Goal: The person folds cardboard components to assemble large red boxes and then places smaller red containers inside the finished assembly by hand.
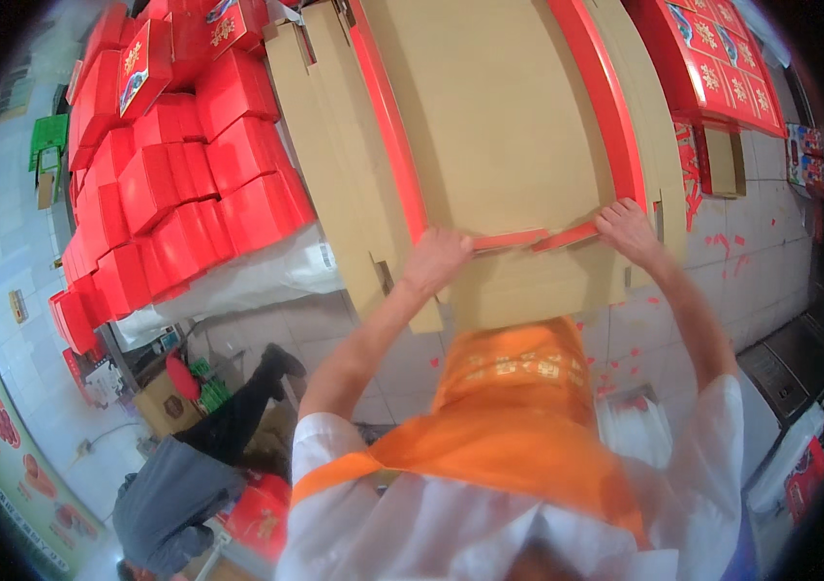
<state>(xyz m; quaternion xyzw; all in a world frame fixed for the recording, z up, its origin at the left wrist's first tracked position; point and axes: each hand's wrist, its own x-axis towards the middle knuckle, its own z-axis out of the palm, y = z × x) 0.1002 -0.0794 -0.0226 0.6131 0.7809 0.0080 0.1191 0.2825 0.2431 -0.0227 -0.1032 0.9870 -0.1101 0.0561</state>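
Note:
A large brown cardboard box blank (499, 107) lies in front of me, its inner face up. Two long red-edged side walls (609, 107) stand raised along its left and right. At the near end, two narrow red-edged flaps (509, 240) are turned inward and almost meet in the middle. My left hand (439, 259) is closed around the near left corner, where side wall and flap join. On the near right corner, my right hand (628, 229) grips the same box in the same way. My fingertips are partly hidden behind the cardboard.
Red boxes (174, 184) are piled at the left on white plastic wrap (237, 276). More printed red boxes (722, 58) are stacked at the far right. Red scraps (727, 242) litter the tiled floor. A person in grey (179, 504) bends down at lower left.

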